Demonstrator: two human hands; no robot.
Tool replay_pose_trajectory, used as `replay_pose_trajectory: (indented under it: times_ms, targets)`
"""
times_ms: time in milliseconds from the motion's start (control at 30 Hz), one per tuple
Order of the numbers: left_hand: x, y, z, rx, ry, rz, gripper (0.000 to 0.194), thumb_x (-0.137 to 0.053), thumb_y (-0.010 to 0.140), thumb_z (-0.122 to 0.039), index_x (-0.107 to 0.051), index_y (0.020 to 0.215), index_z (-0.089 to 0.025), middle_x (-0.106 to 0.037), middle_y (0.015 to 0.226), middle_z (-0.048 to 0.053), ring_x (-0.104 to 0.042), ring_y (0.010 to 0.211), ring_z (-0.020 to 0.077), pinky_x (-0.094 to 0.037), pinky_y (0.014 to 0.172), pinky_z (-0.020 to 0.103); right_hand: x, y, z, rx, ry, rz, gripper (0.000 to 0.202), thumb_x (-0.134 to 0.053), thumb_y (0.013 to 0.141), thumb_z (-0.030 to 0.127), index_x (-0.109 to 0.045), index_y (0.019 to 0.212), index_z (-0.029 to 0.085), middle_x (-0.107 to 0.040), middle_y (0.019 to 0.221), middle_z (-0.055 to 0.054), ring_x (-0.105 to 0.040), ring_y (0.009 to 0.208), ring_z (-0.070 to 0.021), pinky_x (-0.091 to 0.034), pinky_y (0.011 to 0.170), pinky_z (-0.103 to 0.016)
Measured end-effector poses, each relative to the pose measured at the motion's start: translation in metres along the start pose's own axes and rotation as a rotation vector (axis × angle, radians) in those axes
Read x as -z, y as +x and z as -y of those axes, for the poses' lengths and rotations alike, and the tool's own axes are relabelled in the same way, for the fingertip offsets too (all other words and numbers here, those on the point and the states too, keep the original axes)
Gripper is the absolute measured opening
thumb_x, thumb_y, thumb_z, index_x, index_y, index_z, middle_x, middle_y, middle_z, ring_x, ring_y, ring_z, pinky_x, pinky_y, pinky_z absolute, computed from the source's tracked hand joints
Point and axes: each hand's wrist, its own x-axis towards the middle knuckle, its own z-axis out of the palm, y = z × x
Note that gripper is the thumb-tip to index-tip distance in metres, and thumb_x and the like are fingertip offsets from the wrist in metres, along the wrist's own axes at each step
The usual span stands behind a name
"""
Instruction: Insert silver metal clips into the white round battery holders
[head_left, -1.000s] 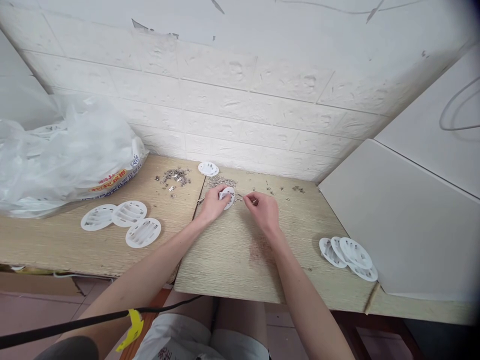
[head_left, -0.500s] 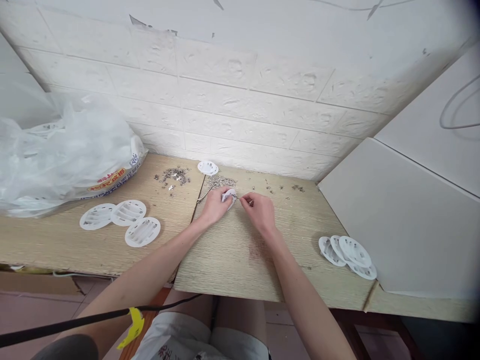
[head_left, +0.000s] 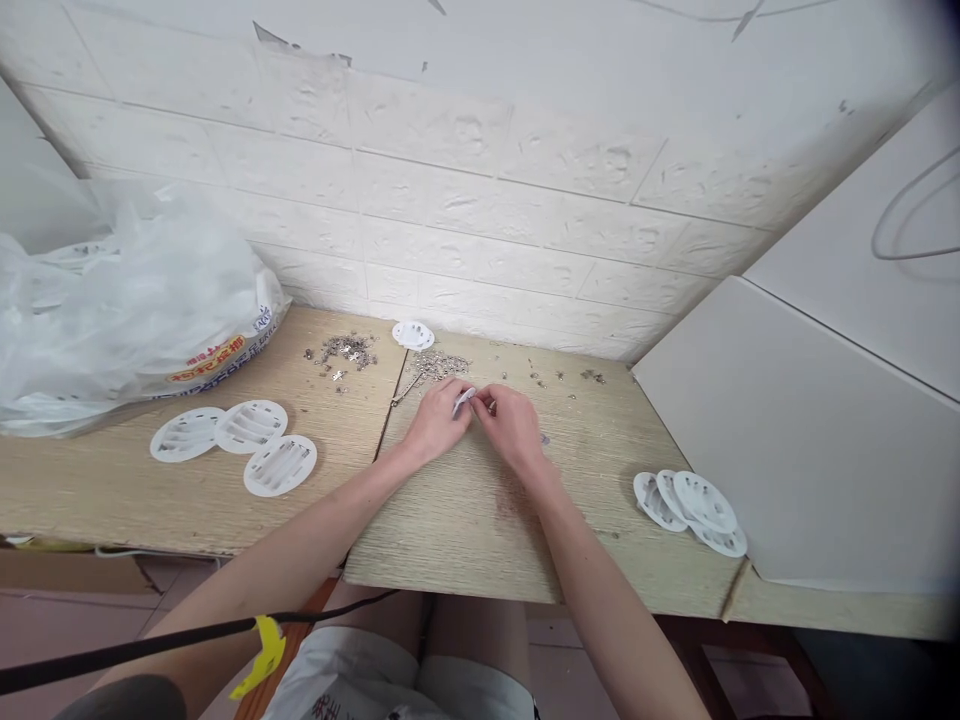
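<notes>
Over the middle of the table, my left hand (head_left: 438,420) is closed on a round white plastic cover (head_left: 464,399), which is tilted nearly edge-on. My right hand (head_left: 510,424) meets it from the right, thumb and fingers pinched at the cover's edge. Whatever small part sits in that pinch is hidden by the fingers. Just behind my left hand lies a pile of small metal pieces (head_left: 442,364), with a thin tweezer-like tool (head_left: 406,389) beside it. Another white cover (head_left: 413,335) rests flat near the wall.
Three white covers (head_left: 280,465) lie at left, and several overlapping ones (head_left: 705,502) at right. A second heap of metal bits (head_left: 349,350) sits near a bulging plastic bag (head_left: 142,310). White panels (head_left: 810,430) stand along the right side. A dark cord (head_left: 187,638) crosses low in front.
My right hand has moved left until its fingers meet the cover. The cover has been turned more edge-on in my left hand. The view has shifted slightly.
</notes>
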Motion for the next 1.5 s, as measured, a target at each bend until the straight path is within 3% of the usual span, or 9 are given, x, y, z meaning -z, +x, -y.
replay_pose_trajectory:
  times_ms: [367,633,800,867,967,1067,1233,1367,1500]
  targets:
    - [0.003,0.001,-0.002,-0.014,-0.084,0.026,0.022,-0.045,0.076,-0.004,-0.06,0.087,-0.017,-0.062,0.087,0.004,-0.055,0.082,0.0166,-0.042,0.075,0.028,0.003,0.001,0.002,-0.11,0.072,-0.04,0.016,-0.055,0.078,0.028,-0.066,0.072,0.019,-0.066,0.067,-0.002,-0.054,0.059,-0.0133,-0.035,0.057,-0.024]
    - [0.004,0.002,-0.005,0.024,-0.087,0.004,0.023,-0.044,0.076,-0.005,-0.061,0.085,-0.018,-0.063,0.088,0.003,-0.056,0.083,0.0172,-0.043,0.076,0.029,0.002,0.002,0.007,-0.145,0.042,-0.05,0.018,-0.054,0.078,0.028,-0.068,0.073,0.019,-0.067,0.069,-0.002,-0.056,0.061,-0.0143,-0.037,0.058,-0.025]
    - [0.012,0.005,-0.001,0.097,-0.078,-0.052,0.024,-0.045,0.075,-0.006,-0.062,0.086,-0.017,-0.063,0.087,0.005,-0.057,0.086,0.0192,-0.044,0.079,0.033,0.016,0.007,-0.01,-0.004,0.19,0.06,0.021,-0.052,0.081,0.032,-0.067,0.076,0.019,-0.068,0.072,-0.002,-0.059,0.063,-0.0142,-0.041,0.061,-0.025]
    - [0.015,0.006,0.002,0.177,-0.142,-0.085,0.025,-0.045,0.074,-0.007,-0.062,0.088,-0.017,-0.064,0.087,0.004,-0.058,0.082,0.0187,-0.046,0.076,0.033,0.023,0.016,-0.024,-0.027,0.227,0.065,0.024,-0.049,0.084,0.033,-0.068,0.08,0.018,-0.069,0.075,-0.003,-0.061,0.067,-0.0144,-0.043,0.064,-0.025]
    - [0.016,0.005,0.003,0.265,-0.285,-0.075,0.028,-0.045,0.075,-0.008,-0.062,0.094,-0.018,-0.066,0.088,0.004,-0.06,0.074,0.0165,-0.048,0.069,0.03,0.026,0.035,-0.042,-0.148,0.031,-0.026,0.023,-0.054,0.083,0.033,-0.068,0.092,0.019,-0.07,0.086,-0.005,-0.062,0.076,-0.0169,-0.043,0.068,-0.027]
    - [0.013,0.001,0.0,0.215,-0.278,-0.016,0.028,-0.046,0.074,-0.007,-0.063,0.092,-0.017,-0.066,0.091,0.004,-0.06,0.082,0.0175,-0.047,0.075,0.031,0.017,0.054,-0.048,-0.17,-0.174,-0.008,0.024,-0.056,0.081,0.025,-0.067,0.102,0.02,-0.069,0.094,-0.007,-0.061,0.086,-0.02,-0.042,0.071,-0.029]
    - [0.009,-0.004,-0.004,0.117,-0.221,0.052,0.028,-0.046,0.074,-0.005,-0.063,0.092,-0.017,-0.066,0.096,0.005,-0.058,0.091,0.0178,-0.044,0.084,0.032,0.006,0.062,-0.04,-0.175,-0.174,-0.028,0.016,-0.054,0.081,0.017,-0.068,0.075,0.016,-0.067,0.088,-0.008,-0.059,0.08,-0.0159,-0.037,0.068,-0.026]
    - [0.01,-0.004,-0.005,0.117,-0.246,0.043,0.027,-0.047,0.074,-0.004,-0.063,0.091,-0.018,-0.065,0.095,0.004,-0.058,0.091,0.0174,-0.044,0.084,0.031,0.035,0.061,-0.037,-0.2,-0.071,-0.137,0.015,-0.057,0.081,0.023,-0.067,0.075,0.014,-0.066,0.079,-0.007,-0.056,0.073,-0.0144,-0.035,0.065,-0.027]
    - [0.011,-0.005,-0.007,0.128,-0.263,0.066,0.028,-0.047,0.074,-0.004,-0.063,0.091,-0.019,-0.065,0.095,0.004,-0.058,0.09,0.0173,-0.044,0.083,0.031,0.101,0.053,-0.04,-0.281,0.061,-0.353,0.029,-0.048,0.087,0.032,-0.064,0.094,0.009,-0.066,0.089,-0.014,-0.046,0.058,-0.0093,-0.033,0.055,-0.028]
